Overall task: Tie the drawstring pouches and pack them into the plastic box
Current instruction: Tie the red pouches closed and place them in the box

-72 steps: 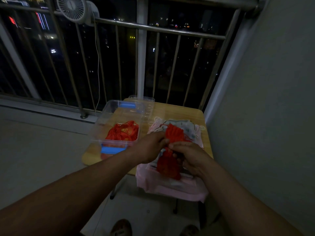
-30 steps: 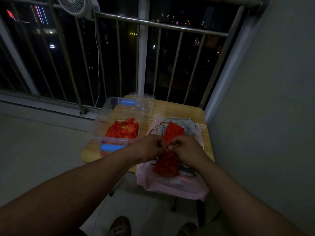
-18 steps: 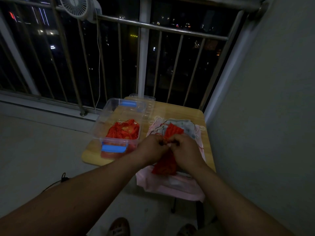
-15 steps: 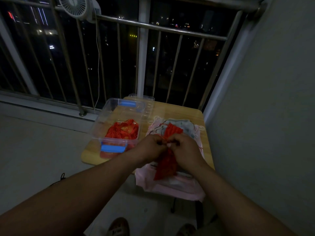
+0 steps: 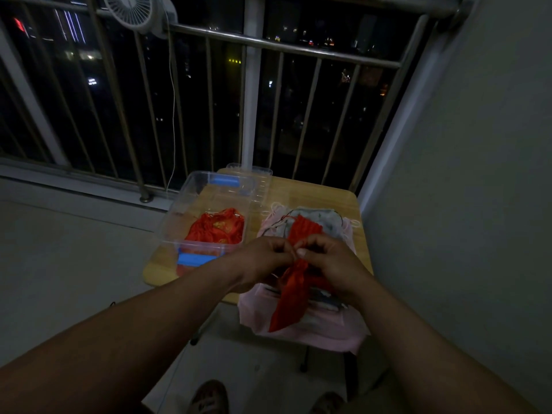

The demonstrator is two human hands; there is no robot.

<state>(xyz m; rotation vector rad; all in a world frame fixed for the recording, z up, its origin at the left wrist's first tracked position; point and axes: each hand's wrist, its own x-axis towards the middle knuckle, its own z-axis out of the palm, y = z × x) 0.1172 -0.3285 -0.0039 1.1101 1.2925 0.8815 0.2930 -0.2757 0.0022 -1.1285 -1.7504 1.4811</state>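
Note:
A red drawstring pouch (image 5: 291,297) hangs in front of me, its gathered neck held between both hands above a pile of pouches (image 5: 316,222). My left hand (image 5: 263,261) and my right hand (image 5: 328,261) meet at the neck, fingers curled and pinching the pouch's thin red strings. The body of the pouch droops down over a pink cloth (image 5: 313,330). To the left stands the clear plastic box (image 5: 179,216) with blue latches, holding several red pouches (image 5: 218,228).
A small wooden table (image 5: 313,192) carries the box and the pile. The box's clear lid (image 5: 254,171) leans behind it. A metal railing (image 5: 268,43) with a clip-on fan (image 5: 131,10) runs behind. A grey wall (image 5: 463,174) is on the right.
My hands have drawn close together at the pouch's neck, and the mouth has gathered tight. The pouch body now hangs lower and narrower.

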